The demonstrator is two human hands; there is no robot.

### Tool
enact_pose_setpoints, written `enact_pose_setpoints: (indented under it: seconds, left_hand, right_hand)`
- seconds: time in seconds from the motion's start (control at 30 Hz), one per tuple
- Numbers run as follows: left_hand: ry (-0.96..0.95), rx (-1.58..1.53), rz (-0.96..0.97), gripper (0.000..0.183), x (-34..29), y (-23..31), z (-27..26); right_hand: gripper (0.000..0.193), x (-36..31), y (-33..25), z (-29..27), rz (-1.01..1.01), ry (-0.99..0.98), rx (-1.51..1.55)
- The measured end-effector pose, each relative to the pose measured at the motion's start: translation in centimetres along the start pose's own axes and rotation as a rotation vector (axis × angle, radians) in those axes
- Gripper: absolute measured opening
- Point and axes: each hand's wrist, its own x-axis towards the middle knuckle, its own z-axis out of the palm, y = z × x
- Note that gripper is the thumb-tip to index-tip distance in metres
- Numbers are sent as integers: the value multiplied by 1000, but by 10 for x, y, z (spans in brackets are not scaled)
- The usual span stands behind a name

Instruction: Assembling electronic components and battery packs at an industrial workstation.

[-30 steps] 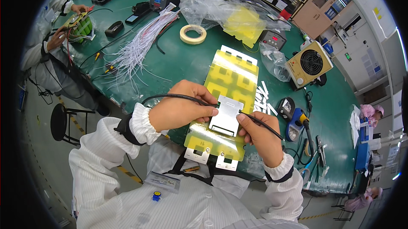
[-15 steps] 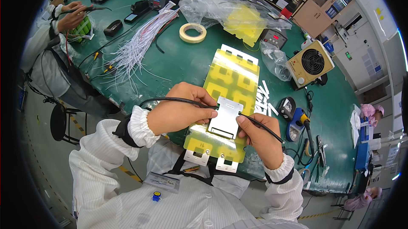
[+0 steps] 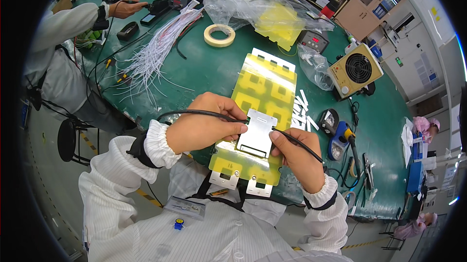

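A flat silver metal-cased module (image 3: 259,133) lies over a yellow insulating sheet (image 3: 265,89), in front of me. At its left edge my left hand (image 3: 209,123) is closed, thumb and fingers pinching the module where a black cable (image 3: 187,112) comes out. My right hand (image 3: 299,152) is closed on the opposite edge, its thumb beside a second black cable (image 3: 304,143) that runs over the fingers. Silver metal tabs (image 3: 259,188) stick out from under the sheet's near end. The fingertips beneath the module are hidden.
Left lie a bundle of white wires (image 3: 158,50) and a tape roll (image 3: 219,35). Right are white strips (image 3: 302,109), a soldering iron stand (image 3: 335,140), a fan unit (image 3: 357,70) and hand tools (image 3: 368,172). A co-worker's hand (image 3: 125,8) reaches over the table's far left.
My hands and the module have hardly moved. The co-worker's arm has swung rightward across the table, away from the green cell pack, toward a dark device.
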Motion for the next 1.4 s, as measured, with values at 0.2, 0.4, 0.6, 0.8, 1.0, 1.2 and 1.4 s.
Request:
enact_pose_setpoints:
  seconds: [0.2, 0.4, 0.6, 0.8, 1.0, 1.2, 1.4]
  left_hand:
    - [13, -30, 30, 25, 0, -4, 0]
    - [2, -43, -3, 22, 1, -2, 1]
    - [60, -34, -34, 24, 1, -1, 4]
    - [92, 16, -39, 20, -2, 5, 7]
    - [97, 11, -25, 20, -3, 4, 5]
    - [102, 1, -49, 21, -3, 5, 6]
    - [41, 5, -49, 25, -1, 4, 4]
  right_hand:
    - [32, 0, 1, 1, -2, 2, -1]
    - [32, 3, 3, -1, 3, 0, -22]
    - [33, 4, 6, -12, -51, -63, 2]
    - [30, 3, 5, -14, -117, -145, 29]
    - [30, 4, 7, -14, -135, -160, 51]
    - [29, 5, 9, -13, -136, -169, 57]
    - [29, 4, 5, -12, -64, -131, 31]
